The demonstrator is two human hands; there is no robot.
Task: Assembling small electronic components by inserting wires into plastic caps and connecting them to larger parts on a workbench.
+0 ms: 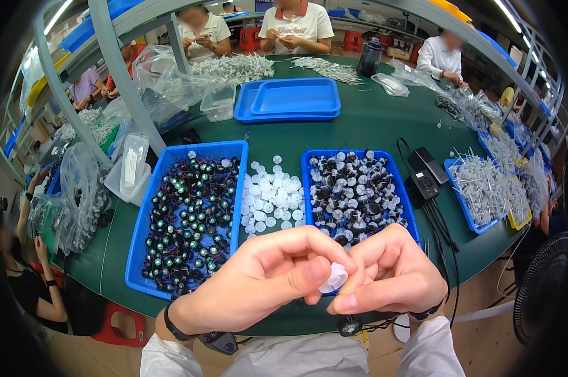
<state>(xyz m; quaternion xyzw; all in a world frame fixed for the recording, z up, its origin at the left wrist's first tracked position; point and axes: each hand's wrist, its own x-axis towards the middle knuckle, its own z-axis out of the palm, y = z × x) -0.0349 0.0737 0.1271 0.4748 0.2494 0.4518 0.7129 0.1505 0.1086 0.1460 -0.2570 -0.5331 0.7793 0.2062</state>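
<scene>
Close in front of me, my left hand point(265, 273) pinches a small translucent white plastic cap point(334, 278) between thumb and fingers. My right hand point(397, 270) touches it from the other side, fingers closed; what lies inside them is hidden. Below the right hand shows a small round black part point(348, 325) with a greenish face; I cannot tell what supports it. A blue tray point(240, 188) on the left holds many such black wired parts. Loose white caps point(274, 195) lie between it and a second blue tray point(402, 191), filled with black parts bearing white caps.
Stacked blue trays point(290, 110) lie farther back on the green table point(372, 129). Black power adapters point(425, 179) with cables sit at right, beside a tray of white sticks point(478, 188). A fan point(544, 283) stands lower right. Several people work around the table.
</scene>
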